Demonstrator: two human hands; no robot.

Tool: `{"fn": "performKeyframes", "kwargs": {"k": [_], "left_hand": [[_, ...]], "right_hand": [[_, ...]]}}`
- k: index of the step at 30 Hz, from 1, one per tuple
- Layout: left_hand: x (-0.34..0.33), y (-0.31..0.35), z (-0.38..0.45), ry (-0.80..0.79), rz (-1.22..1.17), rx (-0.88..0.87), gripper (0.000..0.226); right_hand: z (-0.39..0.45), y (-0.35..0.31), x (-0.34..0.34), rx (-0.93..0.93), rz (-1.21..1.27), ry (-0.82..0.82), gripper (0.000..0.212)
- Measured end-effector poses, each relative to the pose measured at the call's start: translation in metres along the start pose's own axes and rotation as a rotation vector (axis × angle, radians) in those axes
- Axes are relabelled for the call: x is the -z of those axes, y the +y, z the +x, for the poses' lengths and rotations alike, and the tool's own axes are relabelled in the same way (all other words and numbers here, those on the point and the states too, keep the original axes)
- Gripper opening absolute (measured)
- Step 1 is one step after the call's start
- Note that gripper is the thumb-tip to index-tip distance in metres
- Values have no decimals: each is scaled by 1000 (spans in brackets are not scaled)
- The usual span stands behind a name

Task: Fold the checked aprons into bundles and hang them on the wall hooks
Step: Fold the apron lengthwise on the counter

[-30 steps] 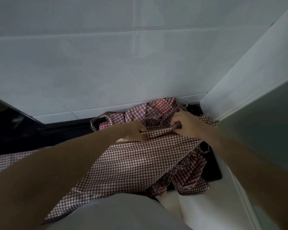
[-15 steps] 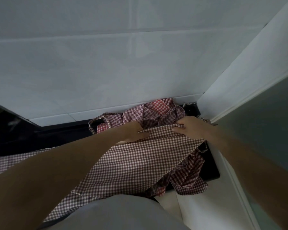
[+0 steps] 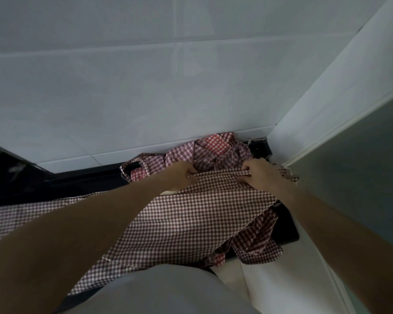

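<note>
Step in hand: folding, early stage, apron still spread wide, no bundle formed

Apron (image 3: 186, 220) lies flat over dark bench (image 3: 77, 182), body of cloth running from 12 o'clock edge down toward 7 o'clock, near end hidden under person's grey top

Left hand (image 3: 182, 175) pinches far hem at about 11 o'clock of the cloth; fingers curled onto the edge. Right hand (image 3: 256, 175) pinches same hem at 1 o'clock, thumb and fingers closed on a narrow rolled strip. Hem drawn fairly taut between the two hands

Pile (image 3: 204, 152) of more checked aprons heaped just beyond the hem at 12 o'clock, against the tiled wall (image 3: 145, 98). More checked cloth trails off at 9 o'clock and hangs over bench edge at 4 o'clock

Hooks not in view

Next move, as judged: carry pinched hem toward 6 o'clock, both hands level so fold lands square, then repeat to narrow it. Risk: loose cloth at 4 o'clock could drag into the fold
</note>
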State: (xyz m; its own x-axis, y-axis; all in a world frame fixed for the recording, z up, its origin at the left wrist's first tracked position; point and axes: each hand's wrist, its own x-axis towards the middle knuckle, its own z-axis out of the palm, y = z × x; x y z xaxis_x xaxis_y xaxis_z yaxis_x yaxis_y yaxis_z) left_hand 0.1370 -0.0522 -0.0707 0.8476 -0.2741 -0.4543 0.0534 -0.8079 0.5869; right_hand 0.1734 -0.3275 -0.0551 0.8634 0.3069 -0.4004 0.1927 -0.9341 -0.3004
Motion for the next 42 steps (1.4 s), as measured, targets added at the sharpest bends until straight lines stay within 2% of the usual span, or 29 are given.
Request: {"fn": "performKeyframes", "kwargs": {"k": [4, 7, 8, 11, 13, 15, 19, 21, 24, 25, 27, 29, 31, 35, 39, 41, 42], "left_hand": [[-2, 0, 1, 72, 76, 11, 29], [-6, 0, 2, 82, 105, 21, 30], [-7, 0, 3, 78, 108, 15, 29], [-7, 0, 2, 23, 93, -22, 30], [-6, -1, 2, -83, 104, -51, 38], [-5, -2, 3, -137, 136, -54, 42], [-3, -5, 5, -36, 128, -6, 43], [-1, -9, 3, -32, 153, -3, 45], [4, -14, 1, -17, 162, -7, 44], [5, -15, 2, -1, 154, -9, 43], [7, -15, 0, 42, 141, -9, 40], [8, -13, -1, 58, 141, -27, 38], [9, -8, -3, 16, 149, -55, 35], [7, -1, -4, -46, 100, -83, 26], [8, -5, -8, 11, 83, -102, 26], [9, -9, -11, 27, 60, -102, 26], [9, -11, -12, 34, 40, -102, 26]], "right_hand": [[-9, 9, 7, -41, -10, -212, 30], [-12, 29, 12, -150, 37, -255, 66], [-12, 35, 18, -144, 14, -289, 63], [-19, 46, 38, -67, 38, -405, 35], [-26, 48, 51, -45, 36, -366, 23], [-27, 50, 58, -40, -27, -304, 27], [-27, 70, 72, -135, -136, -289, 41], [-29, 79, 74, -194, -128, -250, 39], [-28, 78, 66, -248, -111, -88, 20], [-27, 73, 62, -260, -108, -32, 33], [-28, 57, 49, -187, -143, 32, 49], [-30, 34, 38, -76, -188, 128, 44], [-31, 9, 28, 50, -113, 192, 41], [-26, -35, 13, 276, -24, 70, 45], [-17, -49, 3, 344, -9, 102, 14], [-18, -52, 2, 361, 67, 108, 14], [-19, -53, 2, 363, 85, 96, 21]]}}
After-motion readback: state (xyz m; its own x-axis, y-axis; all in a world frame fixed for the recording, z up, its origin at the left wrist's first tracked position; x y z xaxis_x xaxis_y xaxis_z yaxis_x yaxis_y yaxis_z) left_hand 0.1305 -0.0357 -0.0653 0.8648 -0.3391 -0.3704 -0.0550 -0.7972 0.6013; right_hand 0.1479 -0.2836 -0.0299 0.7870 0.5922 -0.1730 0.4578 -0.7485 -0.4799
